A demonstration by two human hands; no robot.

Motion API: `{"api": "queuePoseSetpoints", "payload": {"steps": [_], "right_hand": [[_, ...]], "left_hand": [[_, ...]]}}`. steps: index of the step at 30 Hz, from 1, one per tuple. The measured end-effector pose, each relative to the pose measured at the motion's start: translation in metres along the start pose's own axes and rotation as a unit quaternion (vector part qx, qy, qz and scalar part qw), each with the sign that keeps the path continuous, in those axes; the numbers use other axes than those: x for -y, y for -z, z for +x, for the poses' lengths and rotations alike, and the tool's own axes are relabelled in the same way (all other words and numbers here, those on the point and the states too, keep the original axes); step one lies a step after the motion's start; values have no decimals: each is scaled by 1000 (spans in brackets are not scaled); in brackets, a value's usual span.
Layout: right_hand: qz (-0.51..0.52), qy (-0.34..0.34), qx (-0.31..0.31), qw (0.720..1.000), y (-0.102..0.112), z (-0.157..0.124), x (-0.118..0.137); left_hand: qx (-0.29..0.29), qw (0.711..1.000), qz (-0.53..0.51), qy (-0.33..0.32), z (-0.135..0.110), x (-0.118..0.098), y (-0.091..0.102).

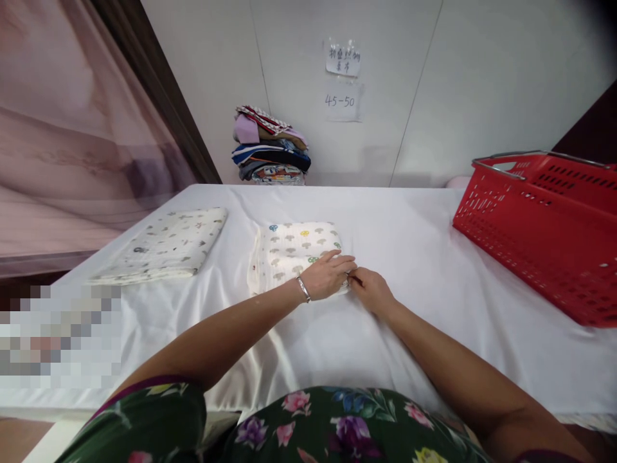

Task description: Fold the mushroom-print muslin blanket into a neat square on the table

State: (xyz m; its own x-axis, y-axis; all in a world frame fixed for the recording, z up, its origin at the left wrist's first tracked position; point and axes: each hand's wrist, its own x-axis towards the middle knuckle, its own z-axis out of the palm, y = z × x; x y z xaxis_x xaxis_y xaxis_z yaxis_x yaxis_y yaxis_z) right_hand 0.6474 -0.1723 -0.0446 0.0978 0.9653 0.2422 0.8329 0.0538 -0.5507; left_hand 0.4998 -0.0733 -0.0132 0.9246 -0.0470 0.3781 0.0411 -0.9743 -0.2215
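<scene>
A folded white cloth printed with small coloured mushrooms (pixel 289 247) lies in the middle of the white-covered table (pixel 424 257). My left hand (pixel 328 273), with a silver bracelet at the wrist, rests flat on the cloth's near right corner, fingers stretched out. My right hand (pixel 370 287) sits just to the right of it, fingers pinched on the cloth's corner edge. A second folded white printed cloth (pixel 166 244) lies to the left, away from both hands.
A red plastic basket (pixel 544 225) stands tilted at the table's right side. A stack of folded coloured clothes (pixel 270 145) sits against the back wall under two paper notes (pixel 343 80). A pink curtain (pixel 72 128) hangs at the left.
</scene>
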Motion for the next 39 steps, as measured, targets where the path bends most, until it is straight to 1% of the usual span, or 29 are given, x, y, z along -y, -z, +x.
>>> {"api": "queuePoseSetpoints", "payload": {"steps": [6,9,11,17,20,23,26,28,34,39], "right_hand": [[51,45,1,998,3,0,-1],[81,73,10,994,6,0,-3],[88,78,17,993,7,-1,-4],[103,57,22,993,6,-1,-4],[108,61,22,992,6,0,-5],[136,66,42,988,7,1,-8],[162,54,70,983,10,2,-9],[164,45,78,982,10,3,-10],[171,38,71,982,7,4,-12],[144,47,43,988,7,1,-7]], "left_hand": [[-26,999,-13,26,-6,0,5],[-21,999,-20,39,-7,1,3],[-14,998,-23,50,-8,1,3],[-5,998,-15,54,-8,0,3],[-9,999,-15,47,-8,1,2],[-17,999,-15,39,-9,1,2],[-18,999,-16,34,-9,2,2],[-17,999,-18,29,-9,2,2],[-9,1000,-16,26,-8,2,3],[-8,1000,-15,26,-7,1,4]]}}
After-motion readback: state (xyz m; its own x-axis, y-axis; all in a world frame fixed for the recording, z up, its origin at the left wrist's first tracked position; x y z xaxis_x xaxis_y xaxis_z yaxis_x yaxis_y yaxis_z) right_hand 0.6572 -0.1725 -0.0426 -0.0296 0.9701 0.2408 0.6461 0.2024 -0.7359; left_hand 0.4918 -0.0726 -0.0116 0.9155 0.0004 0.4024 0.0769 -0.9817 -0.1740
